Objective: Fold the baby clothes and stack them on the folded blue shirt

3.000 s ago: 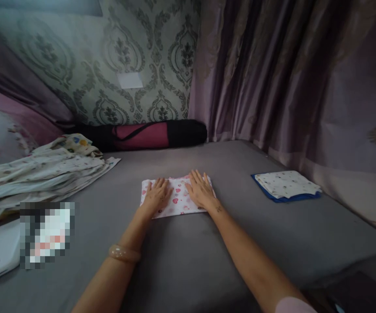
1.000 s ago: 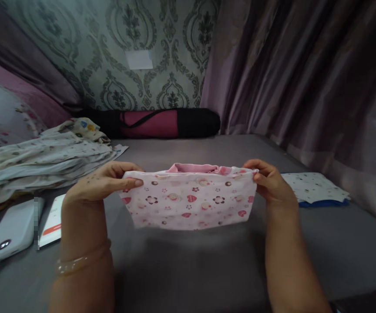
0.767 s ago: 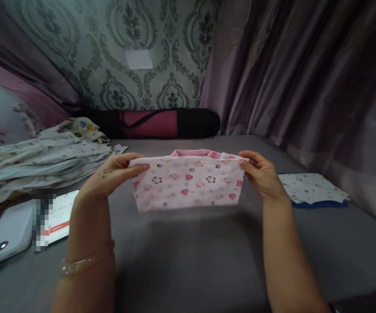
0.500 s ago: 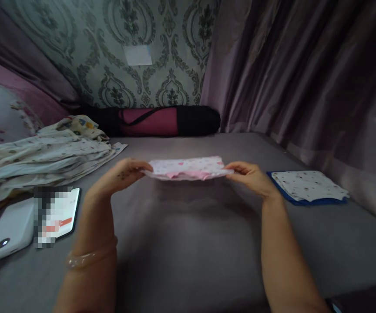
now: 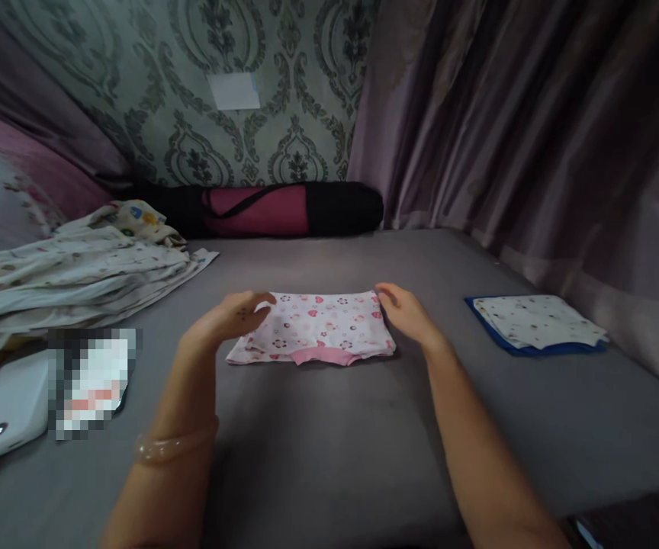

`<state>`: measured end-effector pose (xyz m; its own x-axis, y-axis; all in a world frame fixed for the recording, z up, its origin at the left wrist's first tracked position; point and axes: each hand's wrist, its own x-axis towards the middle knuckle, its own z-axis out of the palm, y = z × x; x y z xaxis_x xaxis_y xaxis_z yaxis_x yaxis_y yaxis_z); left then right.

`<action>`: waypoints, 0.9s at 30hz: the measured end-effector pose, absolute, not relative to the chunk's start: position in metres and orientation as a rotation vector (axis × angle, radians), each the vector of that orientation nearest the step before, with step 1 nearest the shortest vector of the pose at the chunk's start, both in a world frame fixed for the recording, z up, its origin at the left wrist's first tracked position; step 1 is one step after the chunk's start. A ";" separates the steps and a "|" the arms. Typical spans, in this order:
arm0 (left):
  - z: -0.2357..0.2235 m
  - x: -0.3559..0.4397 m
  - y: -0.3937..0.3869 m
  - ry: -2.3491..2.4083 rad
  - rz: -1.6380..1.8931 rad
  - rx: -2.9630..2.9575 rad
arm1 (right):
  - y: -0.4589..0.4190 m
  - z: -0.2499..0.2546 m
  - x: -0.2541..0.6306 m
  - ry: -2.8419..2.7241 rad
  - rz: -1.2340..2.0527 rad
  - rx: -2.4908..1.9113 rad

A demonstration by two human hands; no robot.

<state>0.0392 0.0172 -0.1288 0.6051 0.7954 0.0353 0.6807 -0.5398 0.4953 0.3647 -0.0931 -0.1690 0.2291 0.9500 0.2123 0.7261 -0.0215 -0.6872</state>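
Note:
A folded white garment (image 5: pixel 321 324) with pink hearts, flowers and a pink neckband lies flat on the grey sheet before me. My left hand (image 5: pixel 238 316) is at its upper left edge, thumb and fingers parted, with no cloth gripped between them. At the upper right corner, my right hand (image 5: pixel 403 309) has its fingers loosely apart and may be just touching the fabric. A clear bangle (image 5: pixel 161 448) circles my left wrist.
Folded clothes (image 5: pixel 535 320), white printed over blue, lie on the right. A rumpled cloth pile (image 5: pixel 94 259) sits at left, above a phone (image 5: pixel 94 385) and a white device with a cable (image 5: pixel 12 404). A black and pink roll bag (image 5: pixel 261 210) lies along the wall.
The folded garment has come down from both hands' grip onto the sheet and now lies flat. Both hands have let go and moved slightly closer together.

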 end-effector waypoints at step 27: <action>-0.202 0.104 -0.001 1.561 0.178 2.657 | -0.076 -0.193 0.299 -2.041 -0.122 -1.954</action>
